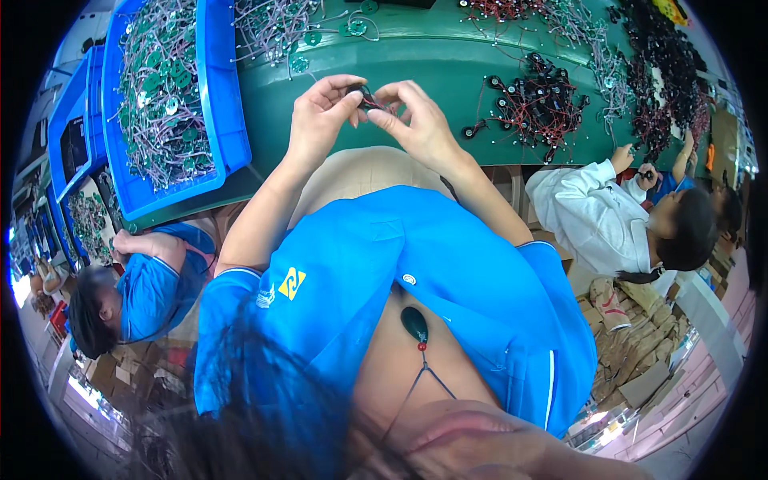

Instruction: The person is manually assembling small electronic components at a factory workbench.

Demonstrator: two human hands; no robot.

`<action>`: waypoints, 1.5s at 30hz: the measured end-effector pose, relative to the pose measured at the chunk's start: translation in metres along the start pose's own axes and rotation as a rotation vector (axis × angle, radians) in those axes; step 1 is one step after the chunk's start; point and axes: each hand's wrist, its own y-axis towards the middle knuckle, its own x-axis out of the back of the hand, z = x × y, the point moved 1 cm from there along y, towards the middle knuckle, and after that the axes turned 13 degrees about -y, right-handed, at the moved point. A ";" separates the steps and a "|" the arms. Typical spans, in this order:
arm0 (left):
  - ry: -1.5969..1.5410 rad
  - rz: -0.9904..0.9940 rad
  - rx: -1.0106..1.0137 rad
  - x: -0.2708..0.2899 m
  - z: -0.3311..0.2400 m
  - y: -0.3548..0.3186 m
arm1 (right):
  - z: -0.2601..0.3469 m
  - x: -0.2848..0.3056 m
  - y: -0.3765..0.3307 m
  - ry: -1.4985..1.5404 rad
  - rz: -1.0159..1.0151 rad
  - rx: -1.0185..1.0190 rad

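Note:
Over the near edge of the green table point(268, 108), my two hands meet at a small black round part with red wires point(366, 96). My left hand point(318, 116) pinches the black part between thumb and fingers. From the other side, my right hand point(420, 128) has its thumb and index finger closed at the part's thin red wires. Fingers cover much of the part, so its details are hidden. Right of my hands lies a tangled pile of similar black parts with red wires point(538, 108). One black part point(472, 130) sits at the pile's near left edge.
On the left, a blue bin point(224, 96) holds many green round circuit boards with wires. More wired boards point(300, 36) lie behind my hands, and others line the far right beside a dark heap point(660, 72). Co-workers sit at left point(156, 280) and right point(596, 212).

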 end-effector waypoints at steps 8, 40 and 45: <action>-0.049 0.174 0.245 -0.019 0.021 0.028 | -0.030 0.003 -0.008 0.412 0.191 -0.345; 1.425 0.174 -0.637 0.018 0.012 0.323 | -0.174 0.026 0.110 -0.363 -0.333 -0.229; 1.275 0.092 -0.838 0.037 0.003 0.312 | -0.159 -0.014 0.132 -0.248 -0.253 -0.187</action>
